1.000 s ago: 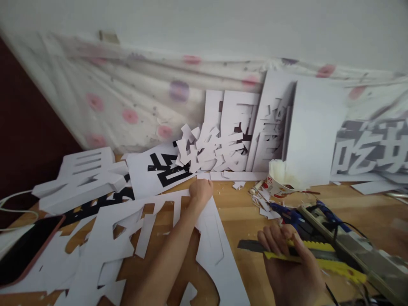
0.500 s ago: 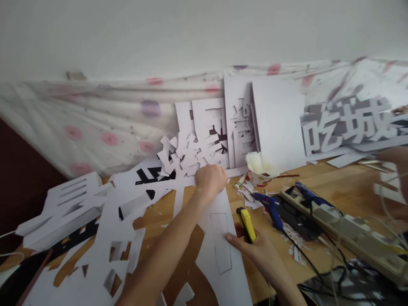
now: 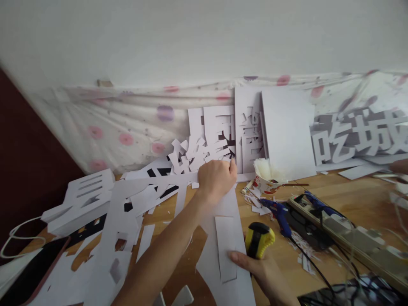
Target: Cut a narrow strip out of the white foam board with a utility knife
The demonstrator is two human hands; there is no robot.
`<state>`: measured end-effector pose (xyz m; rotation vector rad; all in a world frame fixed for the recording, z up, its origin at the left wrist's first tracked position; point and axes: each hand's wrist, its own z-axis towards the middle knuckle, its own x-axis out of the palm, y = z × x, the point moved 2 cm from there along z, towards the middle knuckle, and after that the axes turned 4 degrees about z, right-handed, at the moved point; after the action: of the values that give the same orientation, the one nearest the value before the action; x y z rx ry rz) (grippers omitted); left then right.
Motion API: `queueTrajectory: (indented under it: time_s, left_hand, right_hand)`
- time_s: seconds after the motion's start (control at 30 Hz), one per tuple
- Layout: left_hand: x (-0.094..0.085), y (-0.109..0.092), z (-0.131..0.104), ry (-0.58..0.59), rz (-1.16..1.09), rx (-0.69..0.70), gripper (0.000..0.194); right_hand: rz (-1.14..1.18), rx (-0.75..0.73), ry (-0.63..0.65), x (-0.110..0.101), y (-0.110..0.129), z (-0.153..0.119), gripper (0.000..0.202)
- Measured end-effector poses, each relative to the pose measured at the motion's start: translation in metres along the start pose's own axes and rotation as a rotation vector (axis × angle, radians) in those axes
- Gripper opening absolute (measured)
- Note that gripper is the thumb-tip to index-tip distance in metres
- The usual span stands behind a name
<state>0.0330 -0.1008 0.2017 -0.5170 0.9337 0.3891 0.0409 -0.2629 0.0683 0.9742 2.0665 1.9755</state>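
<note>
My left hand [image 3: 216, 178] is closed on the far edge of a large white cut-out sheet [image 3: 223, 263] lying on the wooden table [image 3: 350, 199]. My right hand [image 3: 261, 270] holds a yellow and black utility knife [image 3: 259, 240], its end pointing toward me, while its fingertips press on a cut rectangular strip [image 3: 225, 246] in the sheet. White cut-out characters [image 3: 204, 153] lean just beyond my left hand.
A paper cup [image 3: 266, 180], a blue glue gun [image 3: 277, 210], a power strip [image 3: 347, 231] with cables and paper scraps sit right of the sheet. More white foam characters [image 3: 357, 138] lean on a spotted cloth [image 3: 127, 123]. A phone [image 3: 32, 265] lies at left.
My right hand has brought the knife in from the right onto the sheet and turned it end-on. My left hand has shifted right along the sheet's far edge. The view has swung about.
</note>
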Motion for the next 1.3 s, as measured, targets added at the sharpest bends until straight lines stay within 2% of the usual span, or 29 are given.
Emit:
queueTrajectory:
  time_s: [0.1, 0.13, 0.17, 0.2, 0.33, 0.4, 0.57, 0.67, 0.77, 0.83, 0.97, 1.07, 1.1, 1.17, 1.23, 1.3]
  left_hand:
    - [0.001, 0.018, -0.013, -0.239, -0.129, 0.094, 0.025]
    - [0.001, 0.025, -0.023, -0.298, -0.163, 0.099, 0.023]
    - [0.003, 0.033, -0.034, -0.309, -0.202, 0.079, 0.02]
    - [0.006, 0.041, -0.046, -0.265, -0.253, 0.036, 0.017]
    - [0.02, 0.055, -0.092, 0.128, -0.409, -0.055, 0.026]
    - [0.024, 0.054, -0.105, 0.215, -0.363, -0.104, 0.028]
    - [0.028, 0.044, -0.108, 0.271, -0.123, -0.193, 0.03]
    - [0.03, 0.043, -0.106, 0.343, -0.095, -0.245, 0.035]
    - [0.035, 0.047, -0.106, 0.403, -0.207, -0.223, 0.034]
    - [0.04, 0.051, -0.107, 0.434, -0.334, -0.161, 0.035]
    - [0.046, 0.063, -0.111, 0.492, -0.559, -0.104, 0.023]
    - [0.041, 0.068, -0.11, 0.537, -0.683, -0.124, 0.022]
    - [0.037, 0.068, -0.109, 0.527, -0.736, -0.124, 0.021]
    - [0.025, 0.067, -0.104, 0.433, -0.885, -0.136, 0.021]
    - [0.013, 0.069, -0.101, 0.288, -1.026, -0.217, 0.024]
    - [0.006, 0.072, -0.1, 0.188, -1.106, -0.318, 0.029]
  right_hand:
    - [0.108, -0.013, -0.081, 0.002, -0.008, 0.006, 0.049]
    - [0.135, -0.005, -0.106, 0.002, -0.011, 0.008, 0.049]
    - [0.151, 0.012, -0.121, 0.002, -0.014, 0.011, 0.049]
    - [0.161, 0.036, -0.125, 0.002, -0.017, 0.013, 0.05]
    - [0.157, 0.095, -0.117, 0.002, -0.027, 0.018, 0.051]
    - [0.114, 0.066, -0.134, 0.005, -0.029, 0.018, 0.048]
    - [-0.007, -0.013, -0.221, 0.014, -0.031, 0.013, 0.045]
    - [-0.08, -0.034, -0.313, 0.014, -0.034, 0.01, 0.043]
    - [-0.164, -0.059, -0.363, 0.01, -0.038, 0.011, 0.042]
    - [-0.132, -0.058, -0.357, 0.007, -0.041, 0.012, 0.041]
    - [-0.027, 0.008, -0.288, 0.0, -0.051, 0.02, 0.045]
    - [-0.145, 0.04, -0.247, -0.008, -0.058, 0.026, 0.05]
    - [-0.203, 0.04, -0.251, -0.01, -0.06, 0.028, 0.049]
    - [-0.31, 0.027, -0.281, -0.016, -0.061, 0.029, 0.041]
    - [-0.392, -0.005, -0.325, -0.021, -0.056, 0.029, 0.034]
    - [-0.454, -0.056, -0.381, -0.027, -0.046, 0.025, 0.036]
